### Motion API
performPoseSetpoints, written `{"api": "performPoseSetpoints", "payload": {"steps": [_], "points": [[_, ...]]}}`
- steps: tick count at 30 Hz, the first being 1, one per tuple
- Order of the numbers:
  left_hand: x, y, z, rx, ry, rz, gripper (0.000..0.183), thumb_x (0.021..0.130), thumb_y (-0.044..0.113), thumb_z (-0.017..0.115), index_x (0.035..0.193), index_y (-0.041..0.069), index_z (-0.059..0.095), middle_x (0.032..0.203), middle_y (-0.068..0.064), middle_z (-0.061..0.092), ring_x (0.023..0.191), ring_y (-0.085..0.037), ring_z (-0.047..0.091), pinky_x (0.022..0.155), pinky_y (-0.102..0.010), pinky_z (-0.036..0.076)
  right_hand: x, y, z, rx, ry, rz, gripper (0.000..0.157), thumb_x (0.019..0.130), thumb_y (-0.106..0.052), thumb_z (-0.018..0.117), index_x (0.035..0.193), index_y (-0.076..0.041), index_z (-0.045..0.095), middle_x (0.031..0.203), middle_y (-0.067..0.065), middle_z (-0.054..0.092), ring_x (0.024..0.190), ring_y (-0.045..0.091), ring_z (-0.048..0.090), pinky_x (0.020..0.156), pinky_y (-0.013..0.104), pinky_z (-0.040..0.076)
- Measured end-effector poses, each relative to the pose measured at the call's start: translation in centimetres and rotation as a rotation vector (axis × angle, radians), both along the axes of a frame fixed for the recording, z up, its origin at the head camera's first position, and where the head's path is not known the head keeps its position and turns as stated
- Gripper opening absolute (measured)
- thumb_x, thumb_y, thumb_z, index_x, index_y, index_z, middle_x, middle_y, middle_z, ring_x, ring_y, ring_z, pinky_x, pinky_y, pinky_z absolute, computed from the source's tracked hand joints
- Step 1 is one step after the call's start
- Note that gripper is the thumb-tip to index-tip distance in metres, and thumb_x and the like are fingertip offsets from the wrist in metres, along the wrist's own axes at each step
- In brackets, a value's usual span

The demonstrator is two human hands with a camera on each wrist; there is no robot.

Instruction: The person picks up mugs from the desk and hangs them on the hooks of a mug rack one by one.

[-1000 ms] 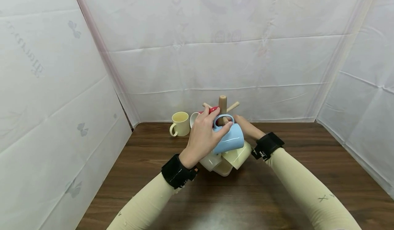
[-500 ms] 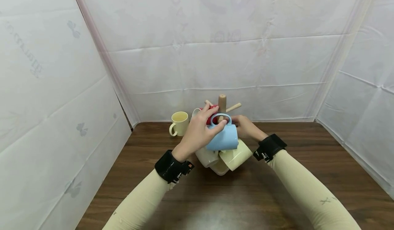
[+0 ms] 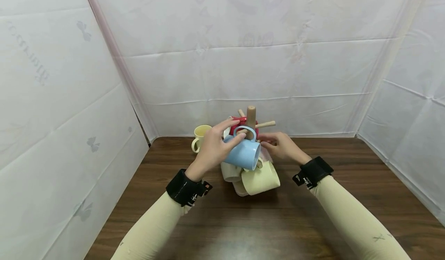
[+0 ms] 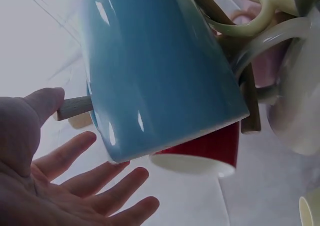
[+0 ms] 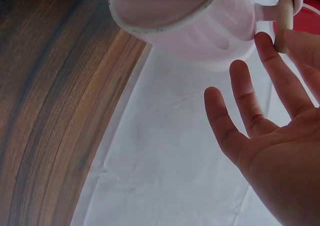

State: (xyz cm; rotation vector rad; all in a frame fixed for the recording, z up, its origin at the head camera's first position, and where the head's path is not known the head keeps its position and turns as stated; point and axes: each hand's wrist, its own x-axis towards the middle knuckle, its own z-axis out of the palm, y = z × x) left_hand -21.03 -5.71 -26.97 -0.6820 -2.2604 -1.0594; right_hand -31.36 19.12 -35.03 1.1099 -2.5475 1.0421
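Note:
A wooden mug tree [image 3: 251, 119] stands on the table, hung with several mugs. Its front upper peg carries a light blue mug [image 3: 243, 154], tilted sideways. My left hand [image 3: 212, 146] is beside that mug, the thumb touching the end of its peg [image 4: 75, 108] while the other fingers spread loosely below. On the right, my right hand [image 3: 283, 146] pinches the end of another peg [image 5: 284, 21], near a pink mug [image 5: 200, 31]. Lower down hang a pale yellow mug [image 3: 260, 179] and a white mug [image 3: 230, 172]. A red mug [image 3: 236, 128] hangs behind the blue one.
A yellow mug [image 3: 201, 130] stands upright on the brown wooden table [image 3: 222, 229], left of the tree and partly behind my left hand. A bare peg [image 3: 267, 124] points right from the post. White sheets [image 3: 222, 67] wall the table at the back and sides.
The tree has turned: the blue and pale yellow mugs at the front have swung left, and the back peg has swung right. My left hand has moved left with them, my right hand slightly right.

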Motion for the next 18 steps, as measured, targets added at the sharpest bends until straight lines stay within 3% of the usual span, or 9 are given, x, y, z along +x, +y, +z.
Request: {"api": "performPoseSetpoints", "payload": {"steps": [5,11,18], "points": [[-0.4,-0.7,-0.4,0.053,0.034,0.064,0.038,0.083,0.040,0.067,0.111,0.015,0.066,0.112,-0.002,0.064,0.103,-0.014,0.056,0.075,-0.038,0.050,0.9,1.0,-0.3,-0.027,0.056,-0.021,0.026,0.091,-0.020,0.060,0.116,-0.018,0.065,0.109,-0.001,0.065,0.092,0.009,0.060,0.075,0.034,0.052],[-1.4,-1.4,-0.6,0.092,0.078,0.116,0.029,0.081,0.039,0.069,0.103,0.019,0.067,0.101,0.002,0.067,0.096,-0.013,0.060,0.080,-0.037,0.050,2.3,2.0,-0.6,-0.061,0.108,-0.051,0.021,0.088,-0.019,0.063,0.108,-0.015,0.068,0.103,0.000,0.066,0.084,0.009,0.061,0.068,0.034,0.054],[-2.6,-1.9,-0.4,0.164,0.009,0.132,0.032,0.080,0.039,0.071,0.099,0.014,0.067,0.097,-0.003,0.068,0.089,-0.016,0.062,0.079,-0.042,0.050,4.2,2.3,-0.6,-0.071,0.138,-0.086,0.021,0.086,-0.016,0.066,0.106,-0.014,0.068,0.098,-0.001,0.067,0.079,0.009,0.059,0.065,0.033,0.053]]}}
